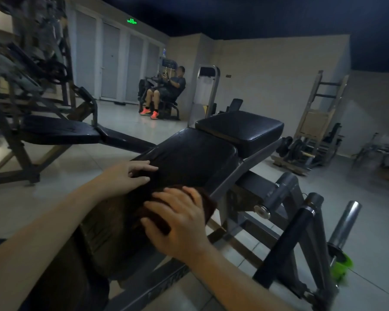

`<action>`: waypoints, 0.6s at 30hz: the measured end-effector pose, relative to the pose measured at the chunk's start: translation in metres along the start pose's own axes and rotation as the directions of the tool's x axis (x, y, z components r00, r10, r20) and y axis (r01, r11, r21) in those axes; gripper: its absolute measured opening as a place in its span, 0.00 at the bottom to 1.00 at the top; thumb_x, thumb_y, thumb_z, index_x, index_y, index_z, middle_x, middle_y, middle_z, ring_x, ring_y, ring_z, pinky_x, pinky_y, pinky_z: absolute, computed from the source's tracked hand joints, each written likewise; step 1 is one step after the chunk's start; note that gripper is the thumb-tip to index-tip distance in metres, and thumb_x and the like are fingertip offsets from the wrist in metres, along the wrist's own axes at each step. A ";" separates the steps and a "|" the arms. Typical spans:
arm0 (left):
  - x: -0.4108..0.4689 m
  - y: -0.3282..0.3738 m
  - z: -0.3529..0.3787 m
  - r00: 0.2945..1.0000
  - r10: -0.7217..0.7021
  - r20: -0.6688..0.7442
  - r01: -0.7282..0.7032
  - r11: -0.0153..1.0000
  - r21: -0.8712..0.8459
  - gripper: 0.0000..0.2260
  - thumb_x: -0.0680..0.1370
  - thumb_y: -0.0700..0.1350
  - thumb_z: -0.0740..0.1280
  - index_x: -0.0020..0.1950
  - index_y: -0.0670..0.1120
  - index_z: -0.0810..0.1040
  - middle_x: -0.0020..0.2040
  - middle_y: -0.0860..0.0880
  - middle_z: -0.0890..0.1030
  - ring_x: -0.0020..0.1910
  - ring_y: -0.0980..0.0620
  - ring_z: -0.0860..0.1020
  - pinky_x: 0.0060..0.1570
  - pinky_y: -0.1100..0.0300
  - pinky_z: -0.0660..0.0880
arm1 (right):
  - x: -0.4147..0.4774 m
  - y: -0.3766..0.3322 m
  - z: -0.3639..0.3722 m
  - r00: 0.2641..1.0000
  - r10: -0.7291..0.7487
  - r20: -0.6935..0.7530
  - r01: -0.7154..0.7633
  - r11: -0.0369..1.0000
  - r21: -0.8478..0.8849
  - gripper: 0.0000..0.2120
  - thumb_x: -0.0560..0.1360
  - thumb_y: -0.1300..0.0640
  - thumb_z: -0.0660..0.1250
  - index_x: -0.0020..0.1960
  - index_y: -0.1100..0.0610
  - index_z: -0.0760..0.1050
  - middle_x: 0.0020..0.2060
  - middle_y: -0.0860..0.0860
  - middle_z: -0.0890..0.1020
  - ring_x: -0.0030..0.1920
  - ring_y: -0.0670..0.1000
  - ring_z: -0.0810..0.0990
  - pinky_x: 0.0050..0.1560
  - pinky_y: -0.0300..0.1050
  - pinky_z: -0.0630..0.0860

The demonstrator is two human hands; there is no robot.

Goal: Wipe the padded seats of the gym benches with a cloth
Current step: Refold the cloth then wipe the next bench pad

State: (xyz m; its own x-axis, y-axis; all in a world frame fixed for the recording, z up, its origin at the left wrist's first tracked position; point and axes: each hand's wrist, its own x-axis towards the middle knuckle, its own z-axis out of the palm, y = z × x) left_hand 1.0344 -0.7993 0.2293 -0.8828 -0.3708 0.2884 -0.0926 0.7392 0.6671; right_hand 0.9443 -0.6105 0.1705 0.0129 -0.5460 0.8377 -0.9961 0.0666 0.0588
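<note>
Cloth (208, 203) under flat R hand (177, 218) at seat pad (189, 158) rt edge; flat L hand (126, 176) at lt edge

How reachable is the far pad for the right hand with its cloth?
Probably yes, with a lean. The right hand presses the cloth on the near pad; the far pad sits straight beyond, nothing lying on the padding between. The left hand rests at the near pad's edge, aside.

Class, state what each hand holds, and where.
Neither grips anything: right hand presses atop the dark brown cloth; left hand rests on the black padded seat.
</note>
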 end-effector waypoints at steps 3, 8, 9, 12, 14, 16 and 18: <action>-0.005 0.000 0.003 1.000 0.009 0.015 -0.009 1.000 0.030 0.17 0.80 0.46 0.66 0.60 0.69 0.70 0.76 0.54 0.64 0.75 0.53 0.62 0.72 0.55 0.60 | -0.009 -0.009 0.004 0.996 -0.072 0.044 0.072 0.997 0.000 0.14 0.78 0.43 0.67 0.57 0.49 0.83 0.59 0.47 0.82 0.64 0.48 0.76 0.71 0.49 0.61; -0.010 0.002 0.002 0.999 0.005 0.035 -0.007 0.997 0.071 0.17 0.80 0.50 0.66 0.63 0.69 0.69 0.77 0.57 0.62 0.76 0.54 0.60 0.75 0.51 0.58 | 0.016 0.055 -0.028 0.953 -0.285 0.105 0.297 0.948 -0.116 0.14 0.80 0.46 0.65 0.60 0.50 0.82 0.60 0.49 0.82 0.63 0.51 0.78 0.67 0.53 0.67; -0.010 0.002 0.002 0.999 0.001 0.046 -0.005 0.997 0.078 0.17 0.80 0.51 0.66 0.63 0.70 0.68 0.77 0.58 0.62 0.76 0.54 0.60 0.75 0.50 0.57 | 0.026 0.076 -0.038 0.975 -0.215 0.062 0.222 0.962 -0.156 0.14 0.81 0.46 0.64 0.60 0.50 0.82 0.60 0.50 0.82 0.63 0.51 0.79 0.67 0.55 0.68; -0.011 0.001 0.002 0.998 -0.014 0.059 0.008 0.996 0.086 0.17 0.80 0.52 0.66 0.64 0.71 0.68 0.76 0.60 0.61 0.76 0.54 0.60 0.76 0.50 0.57 | 0.050 0.128 -0.067 1.000 -0.023 0.011 0.025 0.971 -0.237 0.16 0.82 0.47 0.59 0.63 0.52 0.79 0.62 0.51 0.81 0.65 0.51 0.76 0.73 0.57 0.63; -0.010 0.002 0.001 0.997 -0.026 0.066 0.020 0.995 0.093 0.18 0.80 0.52 0.66 0.65 0.69 0.68 0.76 0.60 0.61 0.76 0.55 0.60 0.75 0.52 0.57 | 0.052 0.132 -0.064 0.999 0.034 -0.035 -0.040 0.975 -0.217 0.16 0.82 0.48 0.59 0.63 0.54 0.79 0.62 0.52 0.81 0.66 0.52 0.75 0.75 0.55 0.61; -0.009 0.003 -0.002 0.997 -0.033 0.077 0.025 0.995 0.092 0.18 0.79 0.52 0.66 0.65 0.69 0.68 0.76 0.60 0.61 0.75 0.55 0.61 0.74 0.54 0.57 | 0.045 0.108 -0.047 0.978 0.150 -0.144 -0.174 0.970 -0.172 0.15 0.82 0.50 0.59 0.60 0.55 0.80 0.60 0.52 0.82 0.65 0.53 0.77 0.74 0.55 0.62; -0.009 0.004 -0.006 0.995 -0.037 0.096 0.028 0.996 0.090 0.17 0.79 0.51 0.67 0.64 0.69 0.68 0.76 0.60 0.62 0.75 0.55 0.61 0.72 0.56 0.58 | 0.031 0.069 -0.025 0.951 0.198 -0.239 -0.227 0.969 -0.099 0.12 0.81 0.51 0.61 0.56 0.56 0.81 0.56 0.52 0.83 0.62 0.53 0.79 0.72 0.56 0.65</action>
State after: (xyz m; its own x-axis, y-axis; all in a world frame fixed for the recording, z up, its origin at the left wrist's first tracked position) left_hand 1.0444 -0.7963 0.2336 -0.9190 -0.3421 0.1960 -0.1587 0.7760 0.6104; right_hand 0.8777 -0.6016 0.2140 -0.1637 -0.3061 0.9378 -0.9594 0.2707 -0.0792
